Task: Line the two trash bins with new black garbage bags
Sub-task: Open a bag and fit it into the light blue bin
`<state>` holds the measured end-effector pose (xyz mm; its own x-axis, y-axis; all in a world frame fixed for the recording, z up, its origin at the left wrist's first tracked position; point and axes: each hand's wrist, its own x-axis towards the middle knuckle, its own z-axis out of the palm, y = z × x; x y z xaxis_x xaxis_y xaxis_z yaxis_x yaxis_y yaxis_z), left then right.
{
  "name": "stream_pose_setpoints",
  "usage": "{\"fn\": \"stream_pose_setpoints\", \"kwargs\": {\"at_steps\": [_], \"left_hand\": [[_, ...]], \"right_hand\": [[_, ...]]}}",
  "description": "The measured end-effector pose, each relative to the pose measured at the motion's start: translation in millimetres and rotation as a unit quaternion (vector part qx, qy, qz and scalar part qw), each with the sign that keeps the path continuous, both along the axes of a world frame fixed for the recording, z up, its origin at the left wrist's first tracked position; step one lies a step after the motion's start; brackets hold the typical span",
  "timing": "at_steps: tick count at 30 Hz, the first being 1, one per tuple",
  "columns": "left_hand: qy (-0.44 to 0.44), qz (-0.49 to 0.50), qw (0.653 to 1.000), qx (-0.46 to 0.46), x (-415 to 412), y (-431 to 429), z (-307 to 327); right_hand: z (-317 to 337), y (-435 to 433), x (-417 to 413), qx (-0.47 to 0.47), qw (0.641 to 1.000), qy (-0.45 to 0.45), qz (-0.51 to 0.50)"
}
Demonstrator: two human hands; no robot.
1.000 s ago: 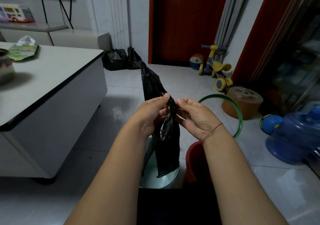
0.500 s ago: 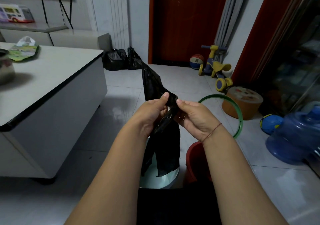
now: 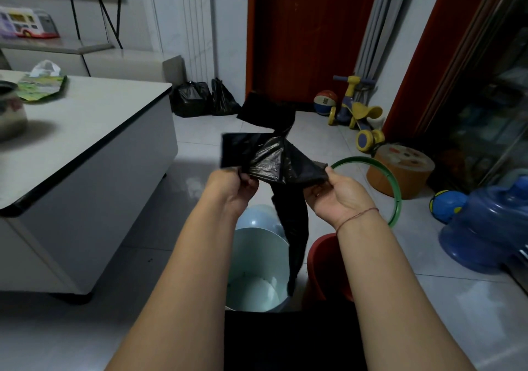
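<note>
A black garbage bag is stretched sideways between my hands at chest height. My left hand pinches its left edge and my right hand pinches its right edge. One flap sticks up behind and a long tail hangs down between my forearms. Below stands a pale blue trash bin, unlined, with the tail dangling over its right rim. A red trash bin sits just right of it, mostly hidden by my right forearm.
A white low table fills the left side. Two full black trash bags lean by the red door. A green hoop, an orange stool, a blue water jug, balls and a toy scooter crowd the right floor.
My hands have moved apart, pulling the bunched bag out wide between them. A flap of the bag has flipped up and the hanging tail has narrowed.
</note>
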<state>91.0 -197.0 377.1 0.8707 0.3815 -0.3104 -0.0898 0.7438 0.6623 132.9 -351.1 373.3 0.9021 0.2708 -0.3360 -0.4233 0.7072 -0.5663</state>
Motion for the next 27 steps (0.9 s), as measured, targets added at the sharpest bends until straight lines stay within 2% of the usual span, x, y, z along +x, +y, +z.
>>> {"fn": "stream_pose_setpoints", "kwargs": {"at_steps": [2, 5, 7, 9, 11, 12, 15, 18, 20, 21, 23, 25, 27], "left_hand": [[-0.002, 0.013, 1.000, -0.014, 3, 3, -2], [0.021, 0.054, 0.998, 0.031, 3, 10, -3], [0.052, 0.096, 0.990, 0.085, 4, 15, -5], [0.086, 0.140, 0.969, 0.183, 5, 20, -7], [0.108, 0.154, 0.946, 0.264, 4, 22, -8], [0.111, 0.143, 0.946, 0.270, 3, 22, -8], [0.062, 0.066, 0.983, 0.159, -1, 18, -7], [0.031, 0.013, 0.999, 0.000, 0, 17, -8], [0.043, 0.011, 0.998, -0.040, 1, 19, -11], [0.056, 0.017, 0.998, -0.019, 1, 19, -12], [0.097, 0.047, 0.990, 0.090, 3, 20, -14], [0.130, 0.092, 0.968, 0.193, 6, 22, -16], [0.134, 0.115, 0.952, 0.248, 7, 24, -16]], "right_hand": [[1, -1, 2, 0.035, 0.999, -0.001, -0.019], [0, -5, 6, 0.058, 0.996, -0.016, -0.069], [-1, -10, 10, 0.052, 0.992, -0.025, -0.108], [-2, -17, 14, 0.045, 0.989, -0.034, -0.139], [-5, -21, 17, 0.017, 0.987, -0.052, -0.152], [-7, -22, 18, -0.016, 0.986, -0.065, -0.150], [-13, -22, 18, -0.086, 0.988, -0.080, -0.102], [-17, -20, 16, -0.030, 0.998, -0.046, -0.035], [-20, -20, 18, -0.009, 1.000, -0.012, -0.027], [-22, -20, 19, -0.019, 0.999, -0.003, -0.026], [-26, -19, 23, -0.057, 0.998, 0.003, -0.032], [-28, -20, 28, -0.095, 0.995, -0.004, -0.043], [-24, -19, 28, -0.125, 0.991, -0.029, -0.048]]}}
